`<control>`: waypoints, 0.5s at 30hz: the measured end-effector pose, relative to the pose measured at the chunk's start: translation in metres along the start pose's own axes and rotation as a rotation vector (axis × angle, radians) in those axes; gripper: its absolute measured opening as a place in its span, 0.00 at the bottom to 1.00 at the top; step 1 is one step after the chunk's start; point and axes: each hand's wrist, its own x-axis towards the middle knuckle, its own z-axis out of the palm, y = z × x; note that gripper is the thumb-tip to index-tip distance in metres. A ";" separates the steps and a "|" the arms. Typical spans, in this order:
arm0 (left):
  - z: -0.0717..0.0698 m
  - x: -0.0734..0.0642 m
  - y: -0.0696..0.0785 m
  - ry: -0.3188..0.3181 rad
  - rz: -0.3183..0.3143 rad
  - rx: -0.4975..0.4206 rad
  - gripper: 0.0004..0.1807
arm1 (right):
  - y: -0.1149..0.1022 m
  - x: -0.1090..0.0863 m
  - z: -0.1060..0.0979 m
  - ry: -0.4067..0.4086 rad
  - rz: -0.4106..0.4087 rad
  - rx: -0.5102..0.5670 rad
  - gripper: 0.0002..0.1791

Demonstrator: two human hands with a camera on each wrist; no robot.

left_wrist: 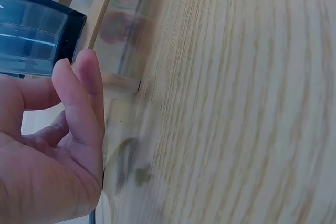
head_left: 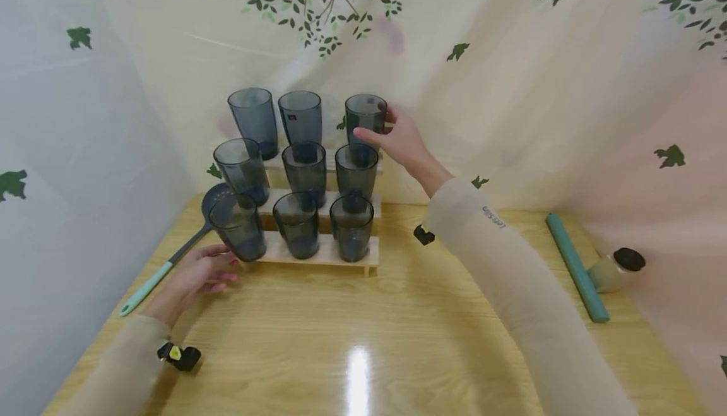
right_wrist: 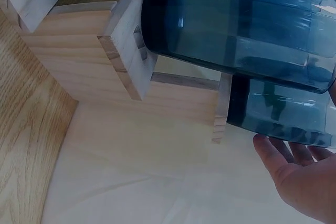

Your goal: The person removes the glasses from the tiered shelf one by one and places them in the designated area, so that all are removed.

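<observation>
Tinted drinking glasses stand in rows on a three-step wooden rack (head_left: 372, 250). My right hand (head_left: 404, 141) holds the rightmost glass on the top step (head_left: 365, 113), thumb across its front and fingers at its far right side. In the right wrist view, the fingertips (right_wrist: 262, 142) touch the side of that glass (right_wrist: 278, 109), whose base meets the step. My left hand (head_left: 200, 274) is beside the front-left glass (head_left: 237, 230), fingers loosely bent and holding nothing. In the left wrist view its fingers (left_wrist: 79, 98) lie close to a glass base (left_wrist: 65, 35); contact is unclear.
A skimmer (head_left: 170, 264) with a mint handle lies left of the rack. At the table's right side are a long green stick-like box (head_left: 576, 267) and a jar with a black lid (head_left: 616, 267). A leaf-printed cloth (head_left: 483, 88) hangs close behind the rack.
</observation>
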 end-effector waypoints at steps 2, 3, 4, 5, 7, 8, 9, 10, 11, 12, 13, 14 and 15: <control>-0.006 -0.004 0.000 0.003 0.003 0.019 0.32 | 0.001 0.000 0.005 0.001 -0.012 0.014 0.46; -0.009 -0.005 0.001 0.004 0.001 0.025 0.31 | 0.002 -0.001 0.007 0.003 -0.017 0.017 0.45; -0.011 -0.006 0.001 0.002 0.004 0.029 0.31 | 0.002 -0.001 0.008 0.003 -0.025 0.026 0.45; -0.012 -0.005 0.001 -0.002 0.003 0.030 0.32 | 0.002 -0.001 0.008 0.004 -0.026 0.027 0.46; -0.014 -0.003 0.000 -0.007 0.006 0.033 0.32 | 0.002 -0.001 0.008 0.006 -0.024 0.028 0.46; -0.013 -0.001 0.000 -0.005 0.005 0.032 0.32 | 0.002 -0.002 0.006 0.006 -0.025 0.027 0.46; -0.012 0.001 -0.001 -0.005 0.006 0.030 0.32 | 0.002 -0.002 0.005 0.007 -0.027 0.026 0.46; -0.011 0.002 -0.001 -0.006 0.009 0.029 0.32 | 0.002 -0.002 0.004 0.008 -0.028 0.024 0.45; -0.009 0.003 -0.002 -0.005 0.009 0.029 0.33 | 0.002 -0.002 0.004 0.011 -0.029 0.024 0.45; -0.008 0.004 -0.002 -0.002 0.009 0.029 0.32 | 0.002 -0.002 0.004 0.013 -0.034 0.025 0.44; -0.007 0.004 -0.002 0.000 0.008 0.028 0.32 | 0.002 -0.001 0.004 0.015 -0.039 0.024 0.43; -0.007 0.003 -0.002 0.000 0.005 0.024 0.32 | 0.002 -0.001 0.004 0.017 -0.043 0.024 0.43; -0.006 0.003 -0.002 -0.002 0.004 0.019 0.32 | 0.002 0.000 0.005 0.018 -0.046 0.023 0.42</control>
